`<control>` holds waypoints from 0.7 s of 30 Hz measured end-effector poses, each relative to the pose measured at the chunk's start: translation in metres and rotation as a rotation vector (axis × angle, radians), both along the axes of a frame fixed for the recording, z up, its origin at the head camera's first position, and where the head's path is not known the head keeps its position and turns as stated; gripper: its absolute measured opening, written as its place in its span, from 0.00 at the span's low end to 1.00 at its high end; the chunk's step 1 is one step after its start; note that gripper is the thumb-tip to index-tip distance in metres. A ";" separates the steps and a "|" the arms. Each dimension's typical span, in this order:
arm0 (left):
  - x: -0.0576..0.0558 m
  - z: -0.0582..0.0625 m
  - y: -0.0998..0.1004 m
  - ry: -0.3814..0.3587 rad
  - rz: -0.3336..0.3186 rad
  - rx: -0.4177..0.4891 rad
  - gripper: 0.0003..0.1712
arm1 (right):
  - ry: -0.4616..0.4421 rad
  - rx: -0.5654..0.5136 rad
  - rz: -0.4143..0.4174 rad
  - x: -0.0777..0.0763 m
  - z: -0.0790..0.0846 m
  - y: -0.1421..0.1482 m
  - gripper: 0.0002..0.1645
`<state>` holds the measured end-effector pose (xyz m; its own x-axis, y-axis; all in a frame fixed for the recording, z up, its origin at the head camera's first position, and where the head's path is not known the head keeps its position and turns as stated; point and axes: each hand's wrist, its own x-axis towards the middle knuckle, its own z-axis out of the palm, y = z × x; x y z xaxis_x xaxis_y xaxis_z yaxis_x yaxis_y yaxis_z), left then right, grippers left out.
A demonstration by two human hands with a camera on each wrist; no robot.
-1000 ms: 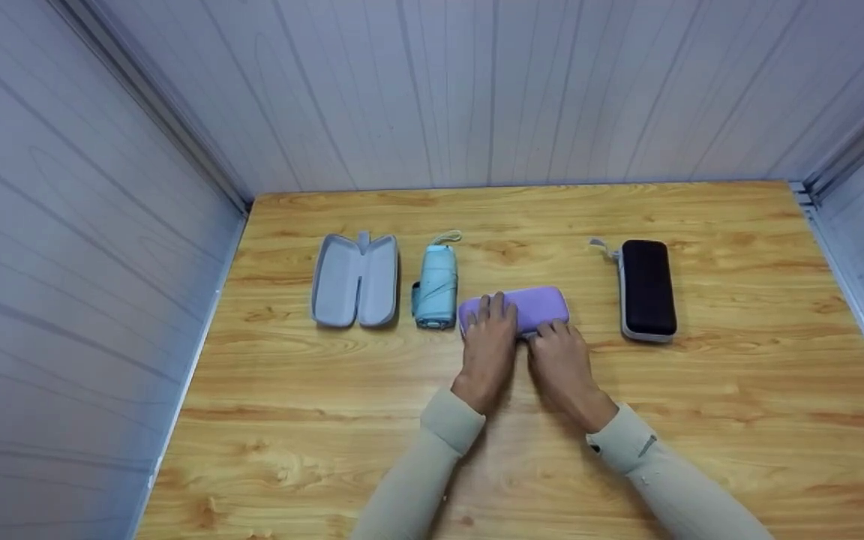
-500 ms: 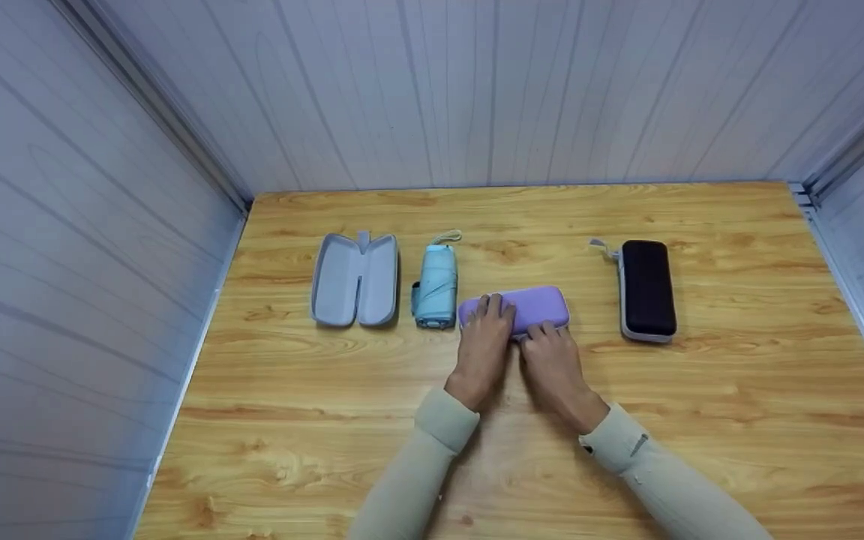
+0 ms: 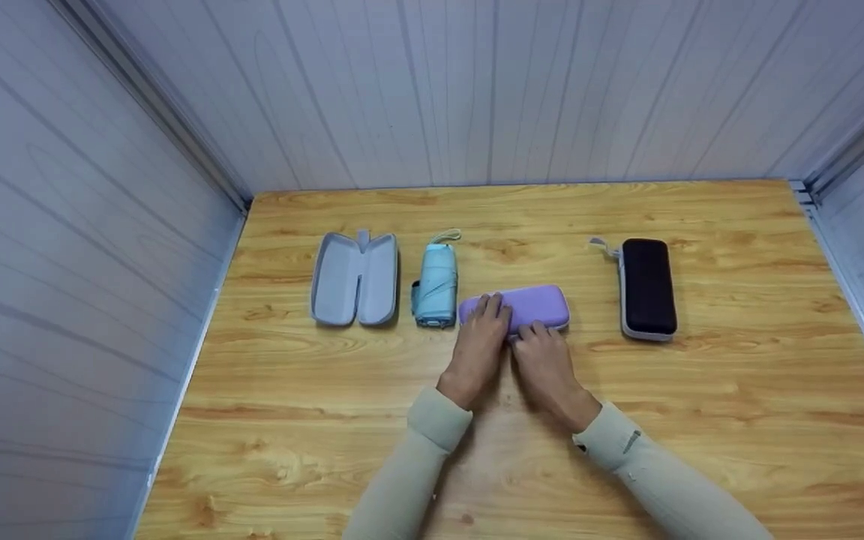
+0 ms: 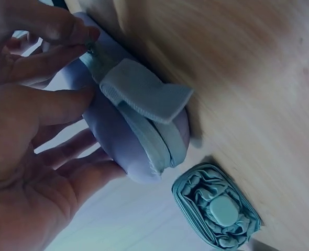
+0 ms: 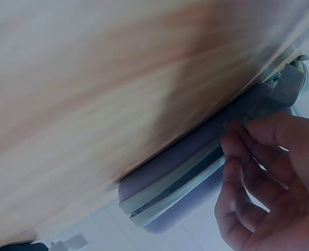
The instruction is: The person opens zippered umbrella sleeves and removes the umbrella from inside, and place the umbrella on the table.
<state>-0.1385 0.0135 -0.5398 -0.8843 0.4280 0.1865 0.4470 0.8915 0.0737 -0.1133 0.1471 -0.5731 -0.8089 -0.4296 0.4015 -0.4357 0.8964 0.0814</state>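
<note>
A purple zip case [image 3: 541, 301] lies on the table in the middle of the head view. My left hand [image 3: 479, 345] holds its left part, fingers over the top and thumb [image 4: 65, 104] against the zipped side. With thumb and fingertips, my right hand [image 3: 546, 364] pinches at the zipper slider [image 4: 90, 48] on the near side; the pinching fingertips partly cover it. In the right wrist view, the zipper seam [image 5: 178, 183] is parted from the case's end up to my right hand. A grey fabric tab [image 4: 139, 89] sticks out at the left end.
Just left of the purple case lies a folded light-blue umbrella [image 3: 438, 286] with a wrist loop. Further left, a grey case [image 3: 378, 281] lies spread in two halves. A black-topped case [image 3: 648, 285] lies at the right. Panel walls [image 3: 447, 90] enclose the table [image 3: 289, 420].
My right hand has slid a little left along the near side of the purple case. My left hand has shifted slightly left and down. The other things have stayed put.
</note>
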 end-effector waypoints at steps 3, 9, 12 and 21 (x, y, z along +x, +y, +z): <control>-0.002 0.000 -0.003 -0.023 -0.013 0.021 0.19 | 0.005 0.001 0.010 -0.001 0.000 -0.001 0.04; -0.001 -0.001 -0.006 -0.019 0.010 0.027 0.17 | 0.106 -0.005 0.038 -0.003 -0.005 -0.003 0.07; -0.001 -0.001 -0.007 -0.027 0.011 0.026 0.18 | 0.116 -0.007 0.042 -0.004 -0.005 -0.004 0.07; -0.001 -0.003 -0.008 -0.047 0.002 0.013 0.21 | 0.066 -0.022 0.061 -0.002 -0.004 -0.007 0.06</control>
